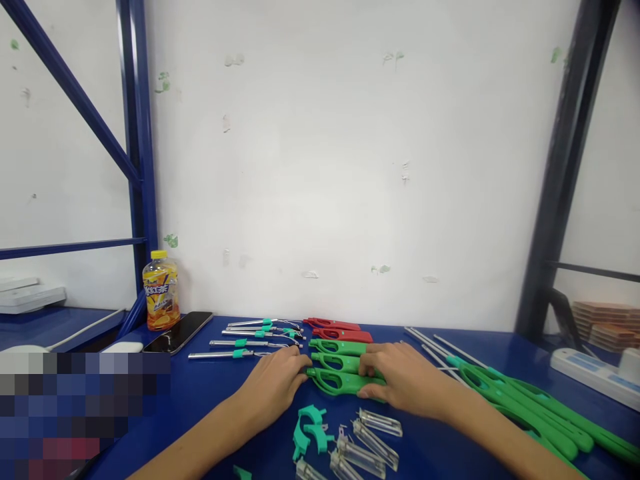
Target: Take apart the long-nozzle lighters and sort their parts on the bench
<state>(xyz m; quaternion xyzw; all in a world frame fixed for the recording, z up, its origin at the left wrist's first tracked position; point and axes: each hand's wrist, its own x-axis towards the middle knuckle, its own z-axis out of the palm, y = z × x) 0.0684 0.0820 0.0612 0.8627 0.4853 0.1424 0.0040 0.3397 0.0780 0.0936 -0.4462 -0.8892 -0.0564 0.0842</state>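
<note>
Both my hands rest on a blue table (210, 393) around a row of green lighter handles (340, 364). My left hand (273, 387) touches the front end of the nearest green handle (336, 383) with its fingertips. My right hand (405, 381) grips the back of that same handle, thumb under it. Two red handles (336, 329) lie behind the green ones. Several metal tubes with teal collars (250, 337) lie to the left of the handles.
Teal trigger pieces (310, 430) and clear plastic tanks (373, 440) lie near the front edge. Assembled green lighters (530, 407) and bare metal rods (430, 343) lie at the right. A drink bottle (161, 290), a phone (179, 332) and a white power strip (595, 373) stand by.
</note>
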